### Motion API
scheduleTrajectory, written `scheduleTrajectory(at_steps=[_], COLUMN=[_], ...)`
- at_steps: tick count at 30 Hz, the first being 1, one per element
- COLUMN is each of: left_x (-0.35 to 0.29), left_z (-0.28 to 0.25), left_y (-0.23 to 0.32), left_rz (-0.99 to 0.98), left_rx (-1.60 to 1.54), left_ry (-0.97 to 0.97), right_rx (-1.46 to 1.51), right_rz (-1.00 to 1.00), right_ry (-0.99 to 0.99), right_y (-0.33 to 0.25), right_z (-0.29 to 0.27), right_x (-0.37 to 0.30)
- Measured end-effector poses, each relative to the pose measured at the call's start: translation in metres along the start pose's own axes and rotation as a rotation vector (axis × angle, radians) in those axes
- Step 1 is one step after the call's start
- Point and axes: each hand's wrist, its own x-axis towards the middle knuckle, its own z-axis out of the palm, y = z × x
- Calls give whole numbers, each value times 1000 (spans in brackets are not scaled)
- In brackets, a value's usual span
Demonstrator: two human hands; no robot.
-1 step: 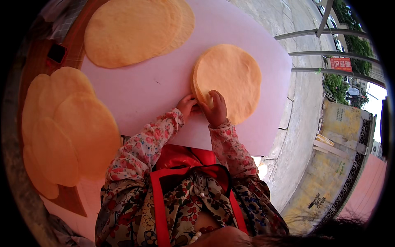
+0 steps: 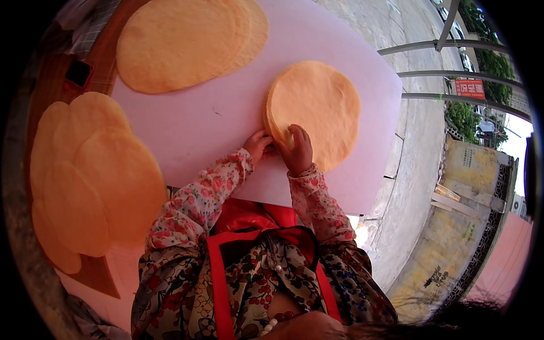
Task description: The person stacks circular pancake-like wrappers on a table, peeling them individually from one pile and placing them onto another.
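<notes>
A stack of thin, round, pale-orange flatbreads (image 2: 320,105) lies on the pink tabletop (image 2: 187,133), right of its middle. At the near left edge of this stack, my right hand (image 2: 297,152) is closed, its fingers bent over the top sheet and its thumb by the rim. My left hand (image 2: 259,146) is curled against the same edge, just left of the right one. Its fingertips are partly hidden, and how many sheets they hold I cannot tell.
A wider flatbread pile (image 2: 181,45) lies at the far left of the tabletop. Several overlapping flatbreads (image 2: 119,175) cover a brown surface on the left, near a small dark-screened device (image 2: 78,73). Metal bars (image 2: 453,73) stand beyond the table's right side, over grey paving (image 2: 419,130).
</notes>
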Motion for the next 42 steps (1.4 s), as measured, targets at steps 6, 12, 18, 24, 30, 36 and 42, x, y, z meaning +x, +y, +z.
scheduleTrajectory(at_steps=[6,12,18,24,30,36,42], left_x=[6,12,11,19,-2,12,11], left_z=[1,7,18,14,35,14,18], left_y=[2,-3,-10,-18,4,-9,-11], left_rz=[-34,17,137,158,98,62,116], left_rx=[78,209,346,358,448,420,502], left_ry=[-37,133,277,330,350,337,383], right_rx=[241,272,105,-17,-137,-145,-88], right_rz=[163,175,7,-74,-16,-138,-80], right_ry=[52,132,134,48,-85,-274,2], right_y=[16,4,3,-10,18,-3,-14], right_z=[1,-4,3,-8,-60,-59,-17], right_x=[-2,2,-7,-4,15,-1,-19])
